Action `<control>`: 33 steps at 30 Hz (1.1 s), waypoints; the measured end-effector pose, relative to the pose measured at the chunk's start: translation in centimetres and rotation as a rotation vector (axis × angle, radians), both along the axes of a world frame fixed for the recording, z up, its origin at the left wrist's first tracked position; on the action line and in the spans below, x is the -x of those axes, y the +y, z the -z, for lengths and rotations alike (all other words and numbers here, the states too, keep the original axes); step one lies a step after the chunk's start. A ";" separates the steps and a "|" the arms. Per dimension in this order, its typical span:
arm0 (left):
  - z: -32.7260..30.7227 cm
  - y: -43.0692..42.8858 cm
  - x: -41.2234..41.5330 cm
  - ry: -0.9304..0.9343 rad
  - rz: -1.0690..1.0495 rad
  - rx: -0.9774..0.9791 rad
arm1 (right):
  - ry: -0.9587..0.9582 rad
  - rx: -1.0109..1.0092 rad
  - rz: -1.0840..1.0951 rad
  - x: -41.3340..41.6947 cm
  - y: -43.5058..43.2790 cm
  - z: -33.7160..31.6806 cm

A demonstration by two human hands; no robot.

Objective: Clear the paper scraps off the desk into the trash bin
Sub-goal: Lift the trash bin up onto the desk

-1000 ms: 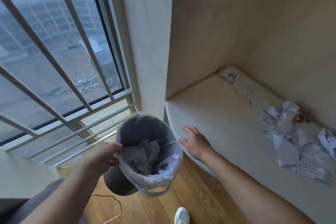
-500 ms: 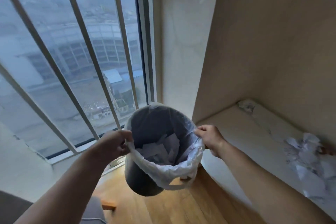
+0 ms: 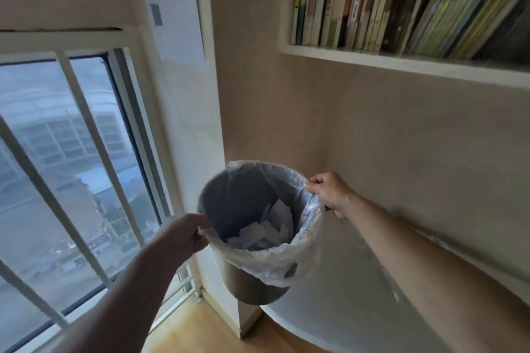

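A grey trash bin with a white plastic liner hangs in the air above the desk's left end. Several white paper scraps lie inside it. My left hand grips the liner at the bin's near-left rim. My right hand grips the rim on the far right. The white desk shows under and right of the bin, mostly covered by my right forearm. The loose scraps on the desk are out of view.
A barred window fills the left side. A shelf packed with several books runs along the beige wall above the desk. Wooden floor shows below the bin.
My right hand left the desk edge and took hold of the bin's rim. Both hands have lifted the bin higher and over the desk's end, and the view tilted up.
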State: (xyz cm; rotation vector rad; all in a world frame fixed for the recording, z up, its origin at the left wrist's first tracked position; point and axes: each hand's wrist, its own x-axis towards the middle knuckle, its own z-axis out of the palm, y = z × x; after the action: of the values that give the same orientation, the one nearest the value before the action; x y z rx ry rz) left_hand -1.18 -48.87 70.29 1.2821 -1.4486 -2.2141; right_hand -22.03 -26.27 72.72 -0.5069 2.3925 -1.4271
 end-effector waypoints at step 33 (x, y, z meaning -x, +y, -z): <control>-2.6 5.2 4.8 0.011 0.111 0.336 | 0.027 0.061 0.184 4.9 7.3 5.0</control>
State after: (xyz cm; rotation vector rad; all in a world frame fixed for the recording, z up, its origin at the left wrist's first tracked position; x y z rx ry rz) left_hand -6.02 -43.70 72.88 1.0998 -1.8315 -1.9244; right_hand -26.94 -18.93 67.71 -0.3294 2.4779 -1.5833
